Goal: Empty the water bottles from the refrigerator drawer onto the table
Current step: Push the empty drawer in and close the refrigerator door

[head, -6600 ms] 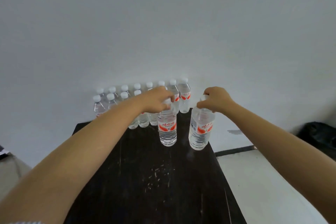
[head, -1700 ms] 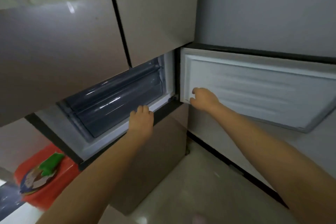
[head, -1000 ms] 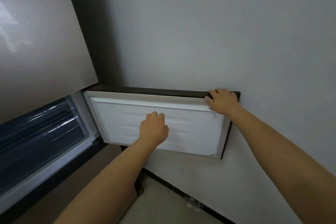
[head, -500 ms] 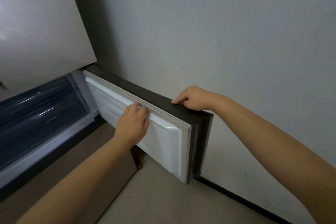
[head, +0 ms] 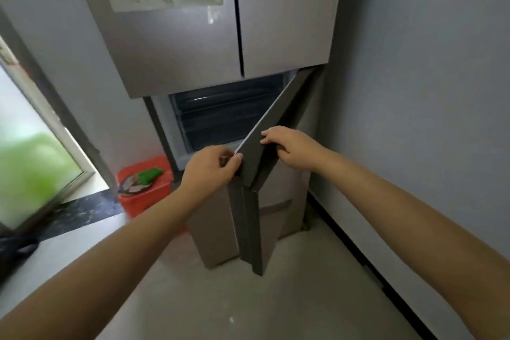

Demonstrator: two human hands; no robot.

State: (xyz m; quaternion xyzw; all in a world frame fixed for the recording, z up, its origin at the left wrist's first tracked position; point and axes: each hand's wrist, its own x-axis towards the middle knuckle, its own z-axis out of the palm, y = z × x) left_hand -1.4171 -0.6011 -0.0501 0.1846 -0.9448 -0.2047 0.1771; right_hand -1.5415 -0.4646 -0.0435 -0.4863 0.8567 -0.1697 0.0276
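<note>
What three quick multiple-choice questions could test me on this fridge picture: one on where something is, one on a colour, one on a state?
1. Where does the orange plastic box sit?
A. On the floor left of the fridge's foot
B. On top of the fridge
C. Against the right-hand wall

2. What colour are the closed upper doors of the tall beige-grey refrigerator?
A. Bright blue
B. Beige-grey
C. Black

3. How does the lower right refrigerator door stand?
A. Fully shut
B. Taken off and lying flat
C. Partly open, held by both hands

Answers: 1 A, the box stands low beside the fridge, near the window sill. 2 B, both upper panels show that tone. 3 C, the left hand grips its edge, the right hand rests on its top, and the dark drawer fronts show behind it.
</note>
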